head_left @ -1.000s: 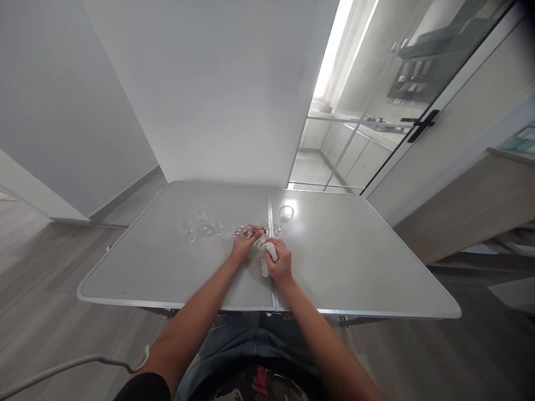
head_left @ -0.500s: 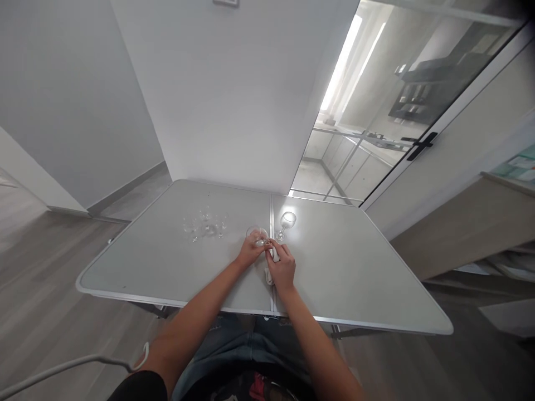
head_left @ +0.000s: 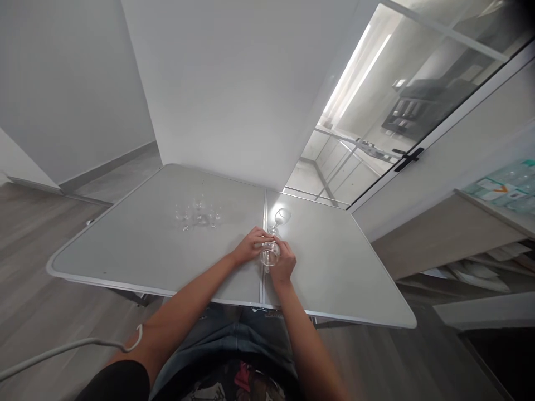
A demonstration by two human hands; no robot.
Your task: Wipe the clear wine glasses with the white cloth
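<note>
My left hand [head_left: 249,247] grips a clear stemmed glass [head_left: 270,256] held above the grey folding table [head_left: 137,262], the bowl turned toward me. My right hand [head_left: 285,264] sits right beside the glass bowl, closed on a small white cloth that is mostly hidden behind the glass and fingers. A second stemmed glass [head_left: 280,218] stands upright on the table just beyond my hands. Several more clear glasses [head_left: 198,214] stand grouped on the left half of the table.
A white wall rises behind the table. A glass sliding door with a black handle [head_left: 407,159] is at the right. A wooden shelf unit [head_left: 468,234] stands at the far right. A grey cable [head_left: 62,351] runs along my left arm.
The glass was raised from lying near the table and turned so its bowl faces me. My right hand with the cloth closed in beside it. The view tilted and shifted.
</note>
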